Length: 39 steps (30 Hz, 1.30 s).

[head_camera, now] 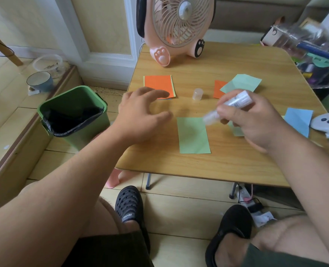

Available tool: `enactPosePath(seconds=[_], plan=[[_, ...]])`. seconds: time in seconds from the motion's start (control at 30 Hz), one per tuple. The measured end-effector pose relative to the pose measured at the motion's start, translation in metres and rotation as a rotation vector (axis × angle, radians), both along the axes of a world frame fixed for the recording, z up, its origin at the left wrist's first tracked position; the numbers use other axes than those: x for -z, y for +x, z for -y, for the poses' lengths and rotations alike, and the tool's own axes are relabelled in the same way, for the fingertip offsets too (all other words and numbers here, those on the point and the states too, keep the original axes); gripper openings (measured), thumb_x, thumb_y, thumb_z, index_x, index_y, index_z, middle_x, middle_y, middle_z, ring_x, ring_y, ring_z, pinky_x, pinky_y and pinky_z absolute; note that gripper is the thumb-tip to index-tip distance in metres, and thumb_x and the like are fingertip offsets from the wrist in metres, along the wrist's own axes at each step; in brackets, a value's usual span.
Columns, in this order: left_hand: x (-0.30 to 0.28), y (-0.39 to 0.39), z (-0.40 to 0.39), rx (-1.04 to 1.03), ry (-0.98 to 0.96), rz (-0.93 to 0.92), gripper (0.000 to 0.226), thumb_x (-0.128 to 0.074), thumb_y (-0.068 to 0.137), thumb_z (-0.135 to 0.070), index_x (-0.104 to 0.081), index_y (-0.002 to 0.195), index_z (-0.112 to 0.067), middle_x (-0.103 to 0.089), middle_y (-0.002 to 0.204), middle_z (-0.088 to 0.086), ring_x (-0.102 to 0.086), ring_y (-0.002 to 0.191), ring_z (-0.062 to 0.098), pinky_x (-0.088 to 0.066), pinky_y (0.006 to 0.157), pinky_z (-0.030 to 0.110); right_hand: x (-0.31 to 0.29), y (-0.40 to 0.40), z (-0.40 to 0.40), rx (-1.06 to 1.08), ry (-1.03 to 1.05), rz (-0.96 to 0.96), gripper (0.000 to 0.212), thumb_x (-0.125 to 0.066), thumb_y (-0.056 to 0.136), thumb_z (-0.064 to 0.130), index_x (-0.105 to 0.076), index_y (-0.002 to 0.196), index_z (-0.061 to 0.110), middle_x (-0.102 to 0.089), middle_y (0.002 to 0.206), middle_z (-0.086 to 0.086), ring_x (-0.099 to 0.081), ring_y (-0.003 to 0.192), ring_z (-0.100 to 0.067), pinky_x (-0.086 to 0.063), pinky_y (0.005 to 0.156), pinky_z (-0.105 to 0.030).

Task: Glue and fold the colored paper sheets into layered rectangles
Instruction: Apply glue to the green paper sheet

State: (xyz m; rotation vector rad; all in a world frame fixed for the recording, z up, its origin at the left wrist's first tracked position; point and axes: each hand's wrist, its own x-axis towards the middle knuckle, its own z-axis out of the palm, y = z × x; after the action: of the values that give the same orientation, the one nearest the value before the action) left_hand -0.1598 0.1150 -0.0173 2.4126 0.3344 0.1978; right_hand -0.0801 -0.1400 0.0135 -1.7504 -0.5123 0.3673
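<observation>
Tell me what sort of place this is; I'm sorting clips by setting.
Probably a room in a home, not a workshop: a low wooden folding table on a tiled floor, a pink paw-footed desk fan, and a lined green waste bin beside it.

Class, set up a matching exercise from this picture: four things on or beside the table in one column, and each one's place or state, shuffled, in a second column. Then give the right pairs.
Things
1. glue stick
2. glue cap
3. green rectangle
4. green bin

Places or states
A. stands on the floor, lined with a black bag
B. lies flat on the table between the two hands
C. gripped in the right hand
D. stands upright on the table, apart from both hands

Pairs: 1-C, 2-D, 3-B, 4-A
</observation>
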Motion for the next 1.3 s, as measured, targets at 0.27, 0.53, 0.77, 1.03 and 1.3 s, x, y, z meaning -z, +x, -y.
enactPosePath(seconds=[0.27, 0.53, 0.77, 1.03, 1.3], plan=[[-0.002, 0.011, 0.023, -0.082, -0.099, 0.275, 0.015, -0.064, 0.092, -0.050, -0.075, 0.090, -0.040, -0.064, 0.103, -0.019, -0.052, 0.112, 0.018, -0.042, 0.094, 0.036, -0.001, 0.003, -0.019, 0.193, 0.338, -0.228, 0.026, -0.070, 0.083, 0.016, -0.071, 0.106, 0.028, -0.071, 0.089, -0.004, -0.057, 0.072, -0.017, -0.040, 0.065, -0.026], [0.000, 0.035, 0.060, 0.025, -0.244, 0.351, 0.028, -0.051, 0.097, -0.064, -0.075, 0.105, -0.052, -0.069, 0.105, -0.021, -0.056, 0.115, 0.017, -0.044, 0.103, 0.041, 0.005, 0.002, -0.033, 0.241, 0.232, -0.191, 0.023, -0.071, 0.095, 0.007, -0.060, 0.111, 0.019, -0.080, 0.094, -0.002, -0.066, 0.075, -0.010, -0.047, 0.070, -0.024], [-0.003, 0.055, 0.071, 0.058, -0.233, 0.360, 0.029, -0.055, 0.102, -0.040, -0.071, 0.124, -0.047, -0.072, 0.112, -0.029, -0.054, 0.118, 0.009, -0.045, 0.105, 0.038, 0.012, 0.024, -0.029, 0.225, -0.125, 0.121, 0.033, -0.080, 0.087, 0.014, -0.071, 0.114, 0.029, -0.079, 0.097, 0.013, -0.075, 0.094, -0.017, -0.060, 0.091, -0.040], [-0.003, 0.074, 0.060, 0.014, -0.048, 0.297, 0.052, -0.051, 0.091, -0.005, -0.070, 0.123, -0.041, -0.069, 0.120, -0.019, -0.051, 0.115, 0.014, -0.043, 0.105, 0.041, 0.026, 0.074, -0.027, 0.385, -0.335, 0.221, 0.023, -0.084, 0.077, 0.024, -0.073, 0.096, 0.031, -0.075, 0.087, 0.018, -0.071, 0.080, -0.002, -0.053, 0.073, -0.028], [0.008, 0.091, 0.054, 0.008, 0.009, 0.199, 0.046, -0.057, 0.088, -0.015, -0.070, 0.125, -0.040, -0.065, 0.123, -0.010, -0.051, 0.113, 0.021, -0.044, 0.103, 0.043, 0.033, 0.081, -0.045, 0.346, -0.420, 0.260, 0.022, -0.085, 0.081, 0.030, -0.072, 0.098, 0.032, -0.068, 0.086, 0.023, -0.064, 0.080, 0.000, -0.040, 0.060, -0.019]])
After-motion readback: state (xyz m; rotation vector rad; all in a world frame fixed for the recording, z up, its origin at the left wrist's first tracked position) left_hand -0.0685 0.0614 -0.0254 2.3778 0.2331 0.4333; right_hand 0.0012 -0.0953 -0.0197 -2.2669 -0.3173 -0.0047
